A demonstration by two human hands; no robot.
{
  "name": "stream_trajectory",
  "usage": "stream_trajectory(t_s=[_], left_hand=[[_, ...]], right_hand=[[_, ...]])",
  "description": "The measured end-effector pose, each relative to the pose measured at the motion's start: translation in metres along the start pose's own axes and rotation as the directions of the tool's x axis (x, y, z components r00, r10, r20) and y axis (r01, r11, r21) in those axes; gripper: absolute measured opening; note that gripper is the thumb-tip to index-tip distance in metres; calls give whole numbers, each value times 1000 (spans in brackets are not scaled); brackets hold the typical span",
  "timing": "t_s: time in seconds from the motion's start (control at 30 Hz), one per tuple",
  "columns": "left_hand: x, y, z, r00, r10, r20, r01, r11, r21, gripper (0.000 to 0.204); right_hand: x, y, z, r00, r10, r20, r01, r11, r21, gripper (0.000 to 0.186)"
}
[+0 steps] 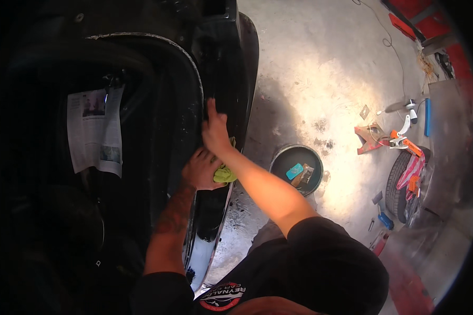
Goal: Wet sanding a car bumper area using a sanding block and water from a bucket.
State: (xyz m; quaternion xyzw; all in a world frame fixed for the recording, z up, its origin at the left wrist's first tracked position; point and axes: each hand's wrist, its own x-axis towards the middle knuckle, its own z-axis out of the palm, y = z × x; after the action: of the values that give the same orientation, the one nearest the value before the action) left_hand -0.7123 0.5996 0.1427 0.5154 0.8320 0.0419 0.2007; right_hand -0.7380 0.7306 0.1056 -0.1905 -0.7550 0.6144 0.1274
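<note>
A black car body (247, 58) fills the left side, with a curved, pale-scuffed edge (197, 71) along its recessed opening. My left hand (202, 169) rests at this edge, its fingers closed on a crumpled lime-green cloth (224, 175). Just beyond it, my right hand (215, 128) lies on the black panel near the same edge. Its index finger points away from me while the others are curled; whatever may be under them is hidden. My right forearm crosses over part of the cloth.
A printed paper sheet (95, 131) lies within the dark recess. On the floor to the right stands a round dark bucket (275, 164) with a turquoise block (295, 171) inside. Farther right are a tire (397, 181), a red stand (370, 139), a cable and several tools.
</note>
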Motion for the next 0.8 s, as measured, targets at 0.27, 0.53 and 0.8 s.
stream_trajectory(t_s=[0.27, 0.53, 0.8], left_hand=[[2, 12, -14, 999, 52, 1, -52, 989, 141, 79], [-70, 93, 59, 881, -397, -257, 364, 916, -166, 78], [-169, 167, 119, 669, -713, -208, 649, 698, -303, 74]], right_hand=[[57, -18, -7, 958, -196, -207, 194, 981, -30, 55], [29, -17, 6, 993, -67, -95, 64, 997, -30, 59], [-128, 3, 48, 1000, -25, 17, 28, 990, -139, 74]])
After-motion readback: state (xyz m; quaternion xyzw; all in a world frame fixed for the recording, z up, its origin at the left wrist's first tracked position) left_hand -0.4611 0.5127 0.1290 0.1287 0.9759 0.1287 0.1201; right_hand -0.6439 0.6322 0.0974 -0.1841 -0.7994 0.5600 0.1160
